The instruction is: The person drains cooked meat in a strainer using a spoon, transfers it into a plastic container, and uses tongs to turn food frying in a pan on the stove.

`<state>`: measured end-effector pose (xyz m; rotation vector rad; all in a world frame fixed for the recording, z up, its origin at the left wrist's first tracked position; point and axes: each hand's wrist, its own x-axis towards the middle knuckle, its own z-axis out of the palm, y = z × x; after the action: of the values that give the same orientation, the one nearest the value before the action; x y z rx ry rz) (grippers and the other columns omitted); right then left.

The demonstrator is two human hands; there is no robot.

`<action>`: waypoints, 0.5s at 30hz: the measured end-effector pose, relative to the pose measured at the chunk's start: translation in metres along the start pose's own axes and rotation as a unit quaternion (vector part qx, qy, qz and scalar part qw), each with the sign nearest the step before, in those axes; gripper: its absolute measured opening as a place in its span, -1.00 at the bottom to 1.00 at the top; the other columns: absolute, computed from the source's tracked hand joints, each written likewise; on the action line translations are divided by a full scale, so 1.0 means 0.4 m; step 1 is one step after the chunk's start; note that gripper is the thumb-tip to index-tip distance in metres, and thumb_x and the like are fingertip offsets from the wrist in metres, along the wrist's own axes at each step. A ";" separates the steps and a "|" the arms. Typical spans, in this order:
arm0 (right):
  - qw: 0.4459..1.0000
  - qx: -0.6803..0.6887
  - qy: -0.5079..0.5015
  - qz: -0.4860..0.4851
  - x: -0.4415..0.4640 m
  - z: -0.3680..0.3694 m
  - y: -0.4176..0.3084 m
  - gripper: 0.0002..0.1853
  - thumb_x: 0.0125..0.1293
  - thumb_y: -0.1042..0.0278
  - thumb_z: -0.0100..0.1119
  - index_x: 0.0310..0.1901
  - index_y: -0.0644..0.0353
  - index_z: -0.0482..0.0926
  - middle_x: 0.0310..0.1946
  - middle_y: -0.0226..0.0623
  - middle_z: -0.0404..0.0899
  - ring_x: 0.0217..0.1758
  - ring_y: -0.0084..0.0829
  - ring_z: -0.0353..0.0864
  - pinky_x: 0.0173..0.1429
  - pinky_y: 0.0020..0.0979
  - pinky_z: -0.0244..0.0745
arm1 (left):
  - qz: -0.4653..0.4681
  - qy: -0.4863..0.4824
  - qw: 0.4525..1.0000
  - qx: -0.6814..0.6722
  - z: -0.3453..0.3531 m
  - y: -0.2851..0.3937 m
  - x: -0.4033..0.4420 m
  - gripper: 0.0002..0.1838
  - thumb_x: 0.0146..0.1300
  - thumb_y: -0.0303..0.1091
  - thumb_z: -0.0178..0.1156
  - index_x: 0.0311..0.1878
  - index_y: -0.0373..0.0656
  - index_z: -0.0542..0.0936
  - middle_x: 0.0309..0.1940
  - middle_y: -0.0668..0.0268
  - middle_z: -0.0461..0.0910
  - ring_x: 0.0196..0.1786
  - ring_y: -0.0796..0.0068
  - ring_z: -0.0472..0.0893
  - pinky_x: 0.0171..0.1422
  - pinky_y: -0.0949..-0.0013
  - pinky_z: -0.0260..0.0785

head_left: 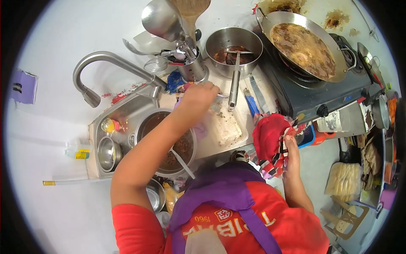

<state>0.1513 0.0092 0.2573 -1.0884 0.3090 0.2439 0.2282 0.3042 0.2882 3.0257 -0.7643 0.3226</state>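
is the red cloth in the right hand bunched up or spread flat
Bunched up: the red cloth bulges and folds, its patterned edging crumpled where the right hand grips it.

Shirt: The red shirt (292,232) bears large white lettering, inverted in this view. "T" and "IBA" are legible; a purple strap (264,233) crosses the word. Number: "1960" appears in small characters on the same shirt, beside an outlined emblem (223,214). Bottle: The yellow label (82,154) on the clear bottle (72,149) is too small to read.
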 end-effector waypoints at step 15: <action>0.998 -0.060 0.006 0.003 -0.001 -0.046 0.054 -0.71 0.32 0.06 0.04 -0.15 0.12 0.49 -0.36 -0.47 0.49 -0.35 -0.65 0.45 -0.29 -0.62 0.34 | -0.091 0.025 0.965 -0.245 0.186 0.049 0.117 -0.73 0.06 -0.37 0.13 -0.12 -0.18 0.53 -0.34 0.03 0.57 -0.22 -0.05 0.58 -0.16 0.06 0.41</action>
<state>0.1412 0.0023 0.2319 -1.2075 0.3118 0.2649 0.2740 0.2609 0.2237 2.5811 -0.4690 0.1741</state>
